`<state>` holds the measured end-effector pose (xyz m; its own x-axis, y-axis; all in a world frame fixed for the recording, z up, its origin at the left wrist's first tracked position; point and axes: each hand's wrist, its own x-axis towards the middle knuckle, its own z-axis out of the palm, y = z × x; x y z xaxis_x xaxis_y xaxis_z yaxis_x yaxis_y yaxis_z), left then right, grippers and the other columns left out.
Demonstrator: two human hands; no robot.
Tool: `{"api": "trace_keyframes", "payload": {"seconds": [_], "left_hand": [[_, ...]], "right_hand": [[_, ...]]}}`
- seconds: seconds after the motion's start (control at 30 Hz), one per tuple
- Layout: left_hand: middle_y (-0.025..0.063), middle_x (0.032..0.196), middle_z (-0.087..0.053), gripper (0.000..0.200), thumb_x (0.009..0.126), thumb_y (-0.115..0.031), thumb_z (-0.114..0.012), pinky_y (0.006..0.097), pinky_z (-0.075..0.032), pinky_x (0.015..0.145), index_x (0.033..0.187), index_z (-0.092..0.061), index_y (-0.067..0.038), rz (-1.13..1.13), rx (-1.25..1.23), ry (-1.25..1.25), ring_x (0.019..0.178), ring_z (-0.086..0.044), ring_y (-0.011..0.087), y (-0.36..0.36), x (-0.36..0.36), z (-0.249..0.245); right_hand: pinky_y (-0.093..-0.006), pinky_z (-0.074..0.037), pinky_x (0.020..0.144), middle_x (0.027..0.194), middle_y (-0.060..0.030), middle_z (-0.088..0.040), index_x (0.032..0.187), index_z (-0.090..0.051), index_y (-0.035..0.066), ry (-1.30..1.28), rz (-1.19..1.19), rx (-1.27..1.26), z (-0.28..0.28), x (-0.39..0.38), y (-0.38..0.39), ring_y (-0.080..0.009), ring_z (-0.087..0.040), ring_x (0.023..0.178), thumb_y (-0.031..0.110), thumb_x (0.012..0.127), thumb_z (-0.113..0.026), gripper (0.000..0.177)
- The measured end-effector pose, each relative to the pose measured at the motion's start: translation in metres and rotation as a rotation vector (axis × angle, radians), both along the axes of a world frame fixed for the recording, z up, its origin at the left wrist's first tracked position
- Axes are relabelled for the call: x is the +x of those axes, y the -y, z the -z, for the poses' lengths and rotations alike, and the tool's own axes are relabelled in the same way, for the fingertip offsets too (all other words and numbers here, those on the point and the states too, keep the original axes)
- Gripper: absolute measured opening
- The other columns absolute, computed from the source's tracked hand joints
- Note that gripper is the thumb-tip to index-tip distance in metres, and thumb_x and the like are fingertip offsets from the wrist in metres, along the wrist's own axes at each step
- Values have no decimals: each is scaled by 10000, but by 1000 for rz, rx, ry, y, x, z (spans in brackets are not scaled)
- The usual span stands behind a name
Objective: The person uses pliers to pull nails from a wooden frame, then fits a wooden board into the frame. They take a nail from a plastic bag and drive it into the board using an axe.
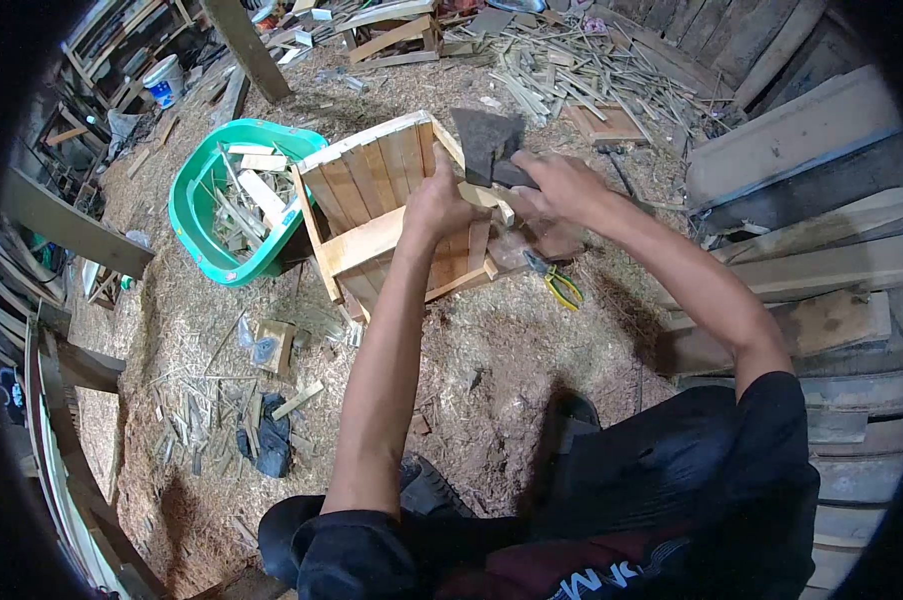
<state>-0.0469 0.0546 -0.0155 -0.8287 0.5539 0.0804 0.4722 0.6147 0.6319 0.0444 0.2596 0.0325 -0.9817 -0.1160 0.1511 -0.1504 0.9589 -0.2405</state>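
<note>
A slatted wooden frame [369,172], like a small crate or stool, lies tilted on the sawdust-covered ground. My left hand [438,207] is closed around a wooden bar at its right side, the thumb pointing up along the wood. In my right hand [562,187] is a hatchet [487,140], its broad dark head just above the frame's right end. The fingers wrap round the handle, which is mostly hidden. Pliers with yellow-and-black grips [554,281] lie on the ground below my right hand.
A green plastic tub [185,200] full of wood offcuts stands left of the frame. A heap of thin wood strips [562,75] lies behind. Boards [812,265] are stacked along the right. Wooden posts [244,45] rise at the left, and a black plastic bag [270,437] lies nearby.
</note>
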Motion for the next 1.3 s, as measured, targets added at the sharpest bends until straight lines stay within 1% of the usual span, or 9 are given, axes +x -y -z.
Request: {"api": "trace_keyframes", "payload": {"seconds": [0.17,0.27,0.67,0.77,0.87,0.9,1.0,1.2,1.3], "left_hand": [[268,1197,-668,1387,571,-386,-942,410,-508,981,1526,-74,123,-31,-93,5,1171,-632,388,-1,1,-6],[277,1181,-671,1391,573,-397,-940,414,-513,967,1526,-72,124,-3,-20,43,1154,-637,397,1,2,-9],[252,1137,-693,1431,567,-415,-931,434,-539,910,1492,-10,170,34,8,-56,1076,-671,393,0,-7,9],[227,1169,-696,1257,589,-423,-929,413,-531,928,1506,-246,98,-26,37,-35,1097,-673,368,0,-2,8],[218,1101,-709,929,621,-472,-879,463,-547,883,1371,-542,-39,81,-63,-7,1030,-682,384,2,-13,15],[201,1078,-717,704,644,-499,-855,477,-549,872,1202,-678,-108,77,-22,-133,1008,-686,378,3,-4,10],[219,1066,-712,737,715,-586,-777,473,-544,878,1219,-645,-65,129,-143,-177,998,-688,377,5,2,7],[188,1195,-680,695,828,-549,-699,492,-527,901,1304,-580,-57,139,-232,-382,1030,-676,375,9,12,13],[191,1268,-645,719,833,-568,-689,496,-518,919,1314,-572,-47,141,-271,-370,1047,-666,388,6,10,14]], "right_hand": [[-521,-538,745,831,-257,-684,1223,-589,51,-125,43,-53,5,-3,0,-450,-682,832,322,899,-690,434],[-526,-552,748,965,-293,-678,1241,-569,58,26,-23,-51,10,-4,-7,-461,-676,882,248,893,-684,413],[-517,-556,809,988,-268,-696,1341,-527,30,174,70,42,-7,0,3,-443,-688,917,226,885,-682,520],[-504,-532,802,936,-294,-683,1315,-535,34,107,8,-46,-2,-4,-7,-453,-679,910,316,908,-692,520],[-475,-532,818,978,-276,-690,1308,-535,-6,-221,107,-251,52,3,-11,-436,-683,940,319,909,-693,538],[-455,-533,829,978,-250,-693,1297,-539,-39,-277,164,-284,60,9,-7,-402,-689,965,344,907,-701,570],[-449,-506,924,1157,-270,-651,1259,-531,-89,-41,249,-460,72,25,-14,-386,-650,1063,371,916,-691,595],[-390,-545,689,942,-174,-696,1176,-602,-43,542,576,-659,90,56,2,-253,-697,789,379,909,-699,509],[-386,-543,625,910,-149,-684,1155,-634,-11,477,513,-726,148,62,-2,-209,-663,692,349,925,-678,429]]}}
